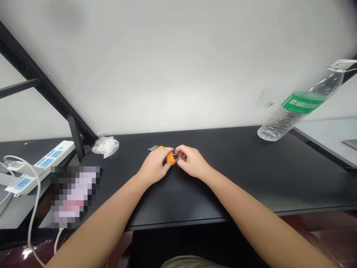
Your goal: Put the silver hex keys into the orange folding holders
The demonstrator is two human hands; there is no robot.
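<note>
Left hand [154,165] has its grip around the orange holder [170,158], over the black surface [240,160] — metal rods [154,148] run roughly sideways, right hand [192,160] at their right end, can't tell if it's pinching any.

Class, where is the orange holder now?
Near the head view's centre, the orange holder is in the left hand over the black tabletop, with the right hand at its right end.

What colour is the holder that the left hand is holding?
The holder in the left hand is orange, as the head view shows.
</note>
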